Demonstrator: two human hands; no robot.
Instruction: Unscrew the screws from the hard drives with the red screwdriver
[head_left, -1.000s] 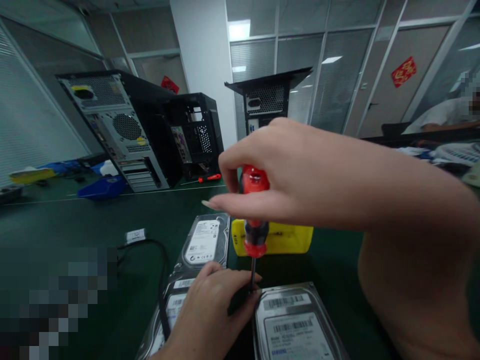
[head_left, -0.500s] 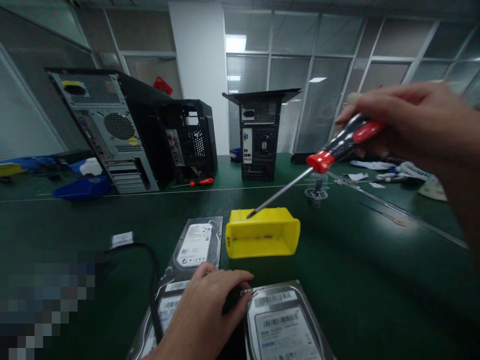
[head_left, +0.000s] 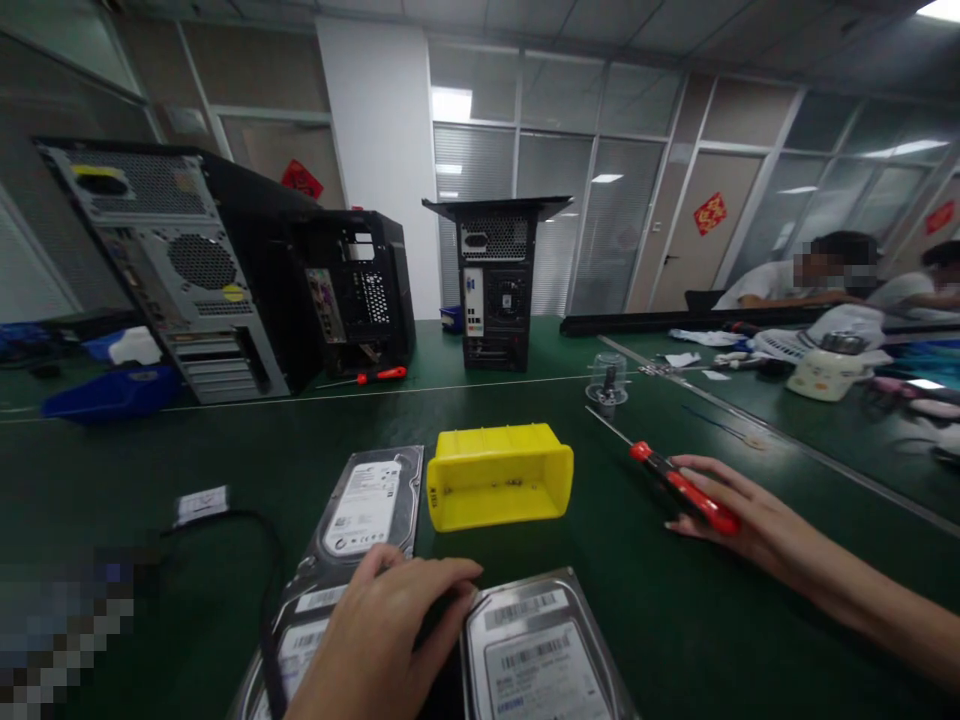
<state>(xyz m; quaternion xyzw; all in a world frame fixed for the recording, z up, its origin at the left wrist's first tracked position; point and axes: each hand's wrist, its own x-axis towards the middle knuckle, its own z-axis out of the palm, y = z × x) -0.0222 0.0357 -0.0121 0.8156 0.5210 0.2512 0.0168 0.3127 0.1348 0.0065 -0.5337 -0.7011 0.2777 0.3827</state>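
Left hand [head_left: 386,630] curls its fingers at the far-left corner of a hard drive [head_left: 544,650]; its grip is unclear. Beyond stands a yellow bin [head_left: 499,442]. At right, a screwdriver [head_left: 661,470], away from the drive, is grasped by the right hand [head_left: 750,508]; it likely works best upright, drive steadied.

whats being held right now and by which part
Red-and-black screwdriver, by its handle, in the right grip. Whether the left grip pinches anything is unclear.
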